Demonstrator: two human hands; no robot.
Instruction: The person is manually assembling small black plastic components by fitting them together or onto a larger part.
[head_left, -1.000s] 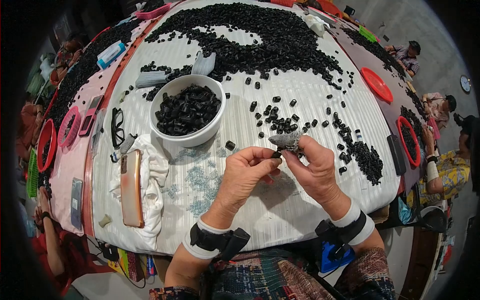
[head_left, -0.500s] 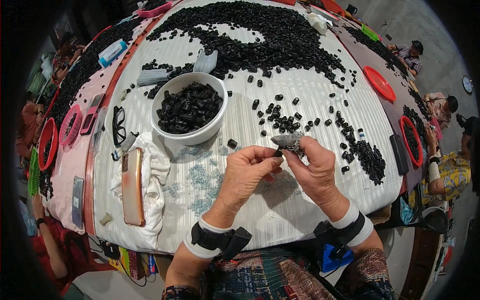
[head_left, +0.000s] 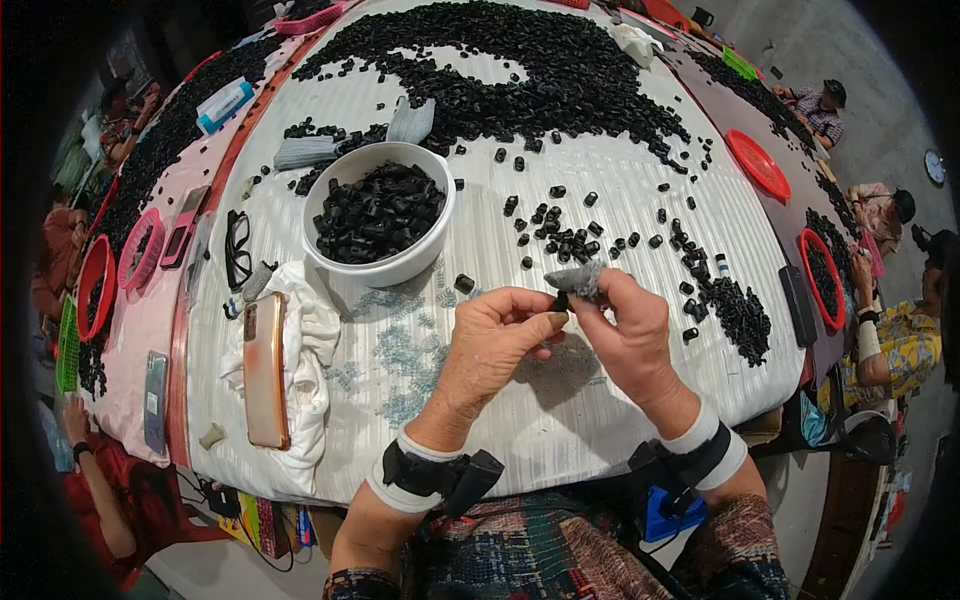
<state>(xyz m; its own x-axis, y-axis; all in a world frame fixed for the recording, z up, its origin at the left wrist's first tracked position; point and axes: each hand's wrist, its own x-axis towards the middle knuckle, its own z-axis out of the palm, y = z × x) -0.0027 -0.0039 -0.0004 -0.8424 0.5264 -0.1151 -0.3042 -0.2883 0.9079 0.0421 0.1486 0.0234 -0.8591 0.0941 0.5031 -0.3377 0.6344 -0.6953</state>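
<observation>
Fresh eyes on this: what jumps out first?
A broad heap of small black cylindrical pieces spreads across the far end. Left of centre stands a round white bowl full of black pieces. Front centre, the left hand pinches a small black piece beside the right hand.

Around the white bowl (head_left: 385,274), my table (head_left: 540,455) looks evenly bright. Nearer me and right of the bowl, a soft shadow lies below my hands, so light falls from above; my right hand's (head_left: 632,335) grey finger cover (head_left: 577,281) blurs slightly. Far out from the bowl, straight edges bend into black corners.
</observation>
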